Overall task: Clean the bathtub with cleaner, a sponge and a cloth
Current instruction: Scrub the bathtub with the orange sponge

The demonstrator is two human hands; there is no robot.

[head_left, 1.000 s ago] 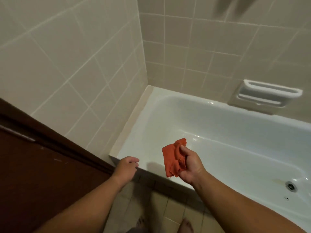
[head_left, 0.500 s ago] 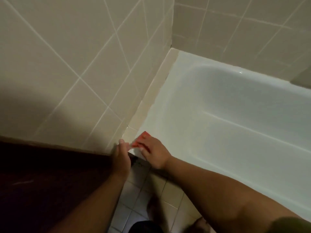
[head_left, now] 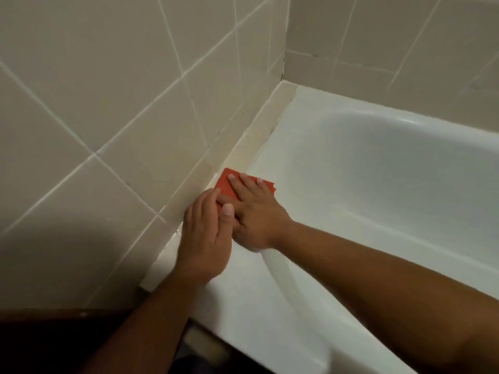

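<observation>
An orange-red cloth [head_left: 226, 184] lies flat on the left end rim of the white bathtub [head_left: 378, 163], against the tiled ledge. My right hand [head_left: 256, 209] presses on it with straight, spread fingers. My left hand [head_left: 206, 238] lies beside the right one, its thumb over the right hand's thumb and its fingers at the cloth's near edge along the wall. Most of the cloth is hidden under the hands. No cleaner bottle or sponge is in view.
Beige tiled walls [head_left: 113, 98] meet at the tub's far corner, with a narrow beige ledge [head_left: 259, 130] between wall and tub. A dark brown door or panel [head_left: 54, 341] fills the lower left. The tub's near rim [head_left: 270, 319] runs under my arms.
The cloth hung crumpled in my right hand over the tub. It then went down to the rim's near corner. Now it lies flat farther along the rim under both hands.
</observation>
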